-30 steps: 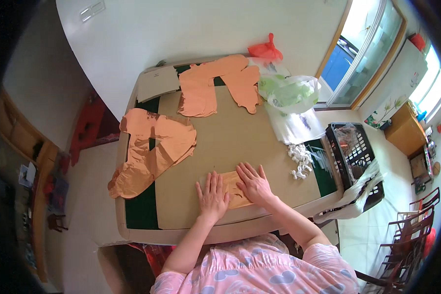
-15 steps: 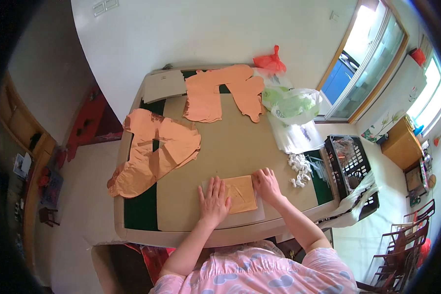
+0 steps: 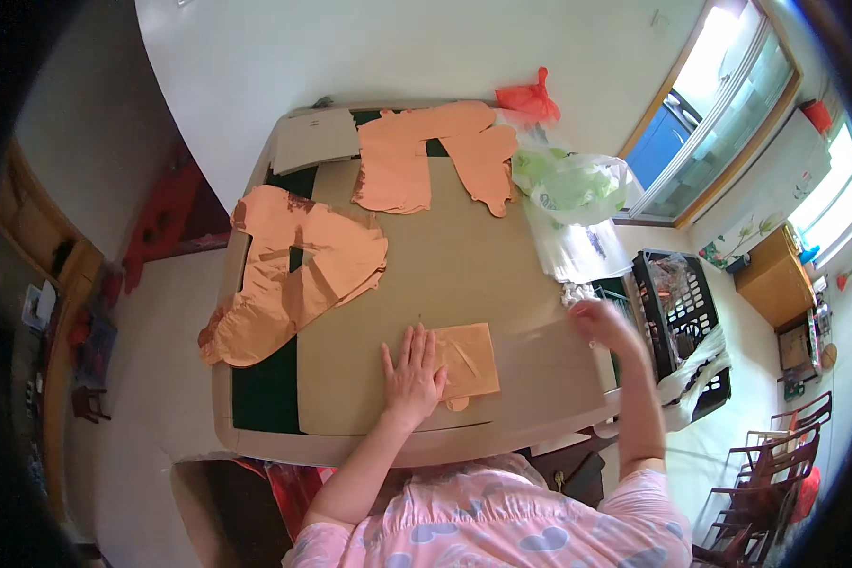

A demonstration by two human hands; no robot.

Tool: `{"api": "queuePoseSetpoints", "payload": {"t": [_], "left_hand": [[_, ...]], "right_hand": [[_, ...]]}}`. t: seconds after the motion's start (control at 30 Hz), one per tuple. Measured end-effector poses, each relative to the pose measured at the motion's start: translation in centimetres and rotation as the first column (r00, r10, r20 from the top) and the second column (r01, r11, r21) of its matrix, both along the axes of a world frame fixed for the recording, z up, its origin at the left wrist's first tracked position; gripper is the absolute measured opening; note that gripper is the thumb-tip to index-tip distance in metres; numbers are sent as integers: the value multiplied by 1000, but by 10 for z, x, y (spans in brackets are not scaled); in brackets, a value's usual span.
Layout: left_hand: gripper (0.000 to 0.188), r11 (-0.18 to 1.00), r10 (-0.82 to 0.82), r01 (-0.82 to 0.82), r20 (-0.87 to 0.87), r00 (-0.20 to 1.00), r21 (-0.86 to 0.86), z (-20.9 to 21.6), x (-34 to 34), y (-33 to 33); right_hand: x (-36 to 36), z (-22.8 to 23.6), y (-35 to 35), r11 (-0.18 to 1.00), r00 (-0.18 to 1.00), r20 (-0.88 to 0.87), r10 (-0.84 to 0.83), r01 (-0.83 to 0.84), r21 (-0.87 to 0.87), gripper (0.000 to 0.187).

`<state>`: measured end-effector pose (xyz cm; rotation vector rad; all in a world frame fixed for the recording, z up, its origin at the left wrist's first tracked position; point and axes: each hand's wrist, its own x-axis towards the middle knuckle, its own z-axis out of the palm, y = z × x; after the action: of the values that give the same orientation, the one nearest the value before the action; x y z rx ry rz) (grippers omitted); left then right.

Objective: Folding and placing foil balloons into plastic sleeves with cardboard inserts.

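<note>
Copper-orange, creased and folded into a flat rectangle, the thin sheet packet (image 3: 470, 358) lies on the tan board (image 3: 454, 256) between my two hands, with my left hand (image 3: 412, 381) spread flat, palm down, along its left edge. My right hand (image 3: 608, 327), blurred, is well apart from it on the packet's right, fingers bent in, and I cannot tell whether they hold anything. Beyond the packet to the left lies a broad, wrinkled copper-orange cut-out sheet (image 3: 317, 251); beyond it to the right, small white twisted pieces (image 3: 575, 294).
</note>
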<state>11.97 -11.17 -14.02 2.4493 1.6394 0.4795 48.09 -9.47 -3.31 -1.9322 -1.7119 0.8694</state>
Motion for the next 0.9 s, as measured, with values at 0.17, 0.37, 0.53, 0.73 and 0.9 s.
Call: {"api": "queuePoseSetpoints", "payload": {"t": [0.17,0.37,0.53,0.73,0.9], "left_hand": [[65,1000,-1,0,-47,999,-18,2,-2,0],[66,1000,-18,18,-79,997,4,10,0,-3],[66,1000,-20,20,-57,998,15,2,-1,-3],[65,1000,-20,20,-4,1000,4,5,-2,-3],[56,997,76,-75,227,971,-13,-5,-31,-2]], "right_hand": [[8,57,10,818,948,-43,-315,294,494,15],[-48,-49,51,832,938,54,-343,277,481,14],[-107,-95,44,912,990,-143,-5,63,404,16],[-158,-72,6,732,891,402,211,-417,539,36],[-173,-85,-12,822,869,424,254,-425,380,47]]}}
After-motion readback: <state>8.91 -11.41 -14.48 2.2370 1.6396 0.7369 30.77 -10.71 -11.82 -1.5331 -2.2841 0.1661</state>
